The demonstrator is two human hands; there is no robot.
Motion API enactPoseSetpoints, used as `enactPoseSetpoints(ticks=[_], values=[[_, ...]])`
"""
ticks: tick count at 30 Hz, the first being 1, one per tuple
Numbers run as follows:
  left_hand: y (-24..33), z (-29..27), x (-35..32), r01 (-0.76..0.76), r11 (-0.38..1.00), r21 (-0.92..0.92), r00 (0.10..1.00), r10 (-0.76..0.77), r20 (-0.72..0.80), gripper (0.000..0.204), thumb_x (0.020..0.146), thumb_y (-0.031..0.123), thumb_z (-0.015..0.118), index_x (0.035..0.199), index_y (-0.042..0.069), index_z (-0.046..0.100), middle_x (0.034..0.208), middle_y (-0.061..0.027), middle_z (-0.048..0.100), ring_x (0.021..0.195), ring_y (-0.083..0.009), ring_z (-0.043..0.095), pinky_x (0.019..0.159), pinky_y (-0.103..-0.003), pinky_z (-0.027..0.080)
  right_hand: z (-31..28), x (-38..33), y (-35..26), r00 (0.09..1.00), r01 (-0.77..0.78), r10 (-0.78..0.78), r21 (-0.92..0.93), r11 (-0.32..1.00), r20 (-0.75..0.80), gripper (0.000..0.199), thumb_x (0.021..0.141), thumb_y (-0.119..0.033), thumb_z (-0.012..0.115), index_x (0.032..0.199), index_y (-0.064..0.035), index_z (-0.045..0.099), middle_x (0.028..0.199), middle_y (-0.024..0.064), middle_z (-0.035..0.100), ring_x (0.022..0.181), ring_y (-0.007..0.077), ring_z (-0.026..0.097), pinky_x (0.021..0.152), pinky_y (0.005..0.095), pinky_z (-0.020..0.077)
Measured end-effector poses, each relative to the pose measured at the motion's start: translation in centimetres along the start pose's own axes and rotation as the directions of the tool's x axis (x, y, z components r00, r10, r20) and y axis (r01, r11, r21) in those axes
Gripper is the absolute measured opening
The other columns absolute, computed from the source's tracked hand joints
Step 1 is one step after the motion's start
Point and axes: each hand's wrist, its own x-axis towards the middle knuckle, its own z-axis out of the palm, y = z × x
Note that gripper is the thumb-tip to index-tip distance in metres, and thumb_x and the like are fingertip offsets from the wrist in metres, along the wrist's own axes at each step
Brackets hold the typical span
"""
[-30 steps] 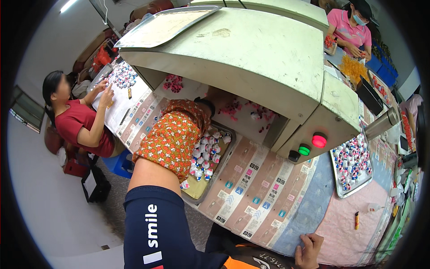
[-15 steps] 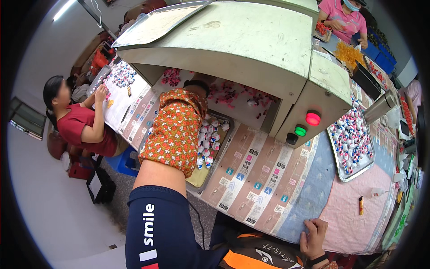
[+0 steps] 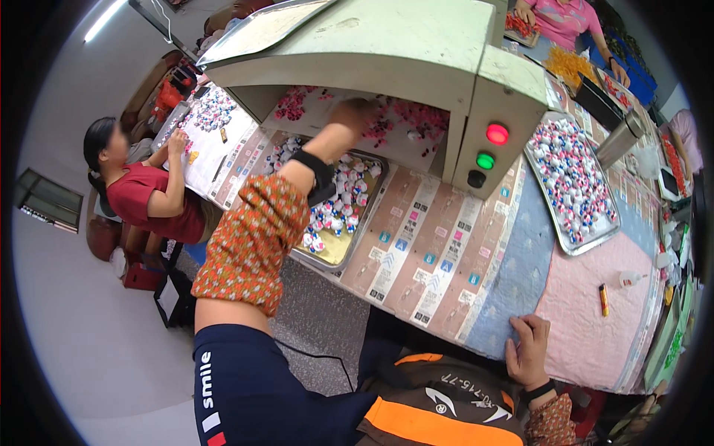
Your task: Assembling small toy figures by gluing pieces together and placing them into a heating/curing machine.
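Observation:
My left hand (image 3: 352, 119), smeared by motion, reaches into the opening of a pale green box-shaped machine (image 3: 349, 56). Its fingers cannot be made out. Small pink and dark pieces (image 3: 420, 119) lie on the white surface around it inside the machine. Below my left forearm, in its patterned sleeve, a metal tray (image 3: 364, 223) holds many small white pieces (image 3: 343, 197) with blue and red parts. My right hand (image 3: 528, 349) rests at the table's front edge on blue cloth, fingers loosely bent and apart, holding nothing.
Lit red (image 3: 497, 134) and green (image 3: 485, 160) lamps sit on the machine's side. A second full tray (image 3: 576, 251), a metal flask (image 3: 617, 140) and a small yellow tube (image 3: 604, 300) stand or lie to the right. Co-workers sit at far left (image 3: 152, 182) and top right (image 3: 569, 22).
My left arm has drawn partly back, so its wristband and hand now show, uncovering more of the tray. The view has shifted slightly. My right hand stays on the table edge.

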Motion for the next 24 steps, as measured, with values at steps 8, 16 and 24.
enactPoseSetpoints(ticks=[8,16,24], values=[[21.5,9.5,-14.9,-0.246,0.884,-0.399,0.947,0.307,0.096,0.032,0.099,0.035,0.056,0.098,0.005,0.065,0.085,-0.0170,0.070,0.080,-0.0375,0.068,0.071,-0.048,0.051,-0.3,-0.2,0.2,0.999,0.034,-0.034,0.010,0.999,-0.028,0.047,0.076,-0.004,0.066,0.122,-0.0033,0.059,0.116,0.0188,0.054,0.105,0.0369,0.050,0.093,0.0456,0.0417],[30.4,16.3,-18.0,-0.397,0.837,-0.377,0.897,0.441,0.035,0.027,0.099,0.031,0.054,0.096,0.005,0.060,0.079,-0.0191,0.069,0.081,-0.0397,0.068,0.072,-0.051,0.054,-0.5,-0.6,-0.2,0.997,0.059,-0.056,0.044,0.997,-0.060,0.044,0.077,-0.005,0.066,0.120,-0.0032,0.060,0.117,0.0186,0.054,0.106,0.0372,0.050,0.094,0.0450,0.0421],[33.2,17.4,-19.3,-0.465,0.855,-0.231,0.874,0.485,0.037,0.024,0.094,0.030,0.061,0.104,0.009,0.063,0.096,-0.0166,0.066,0.086,-0.0410,0.067,0.070,-0.050,0.054,-0.6,-1.2,0.1,0.994,0.058,-0.047,0.111,0.992,-0.104,0.035,0.074,-0.005,0.067,0.109,-0.0026,0.065,0.112,0.0173,0.058,0.104,0.0370,0.052,0.091,0.0451,0.0431]])
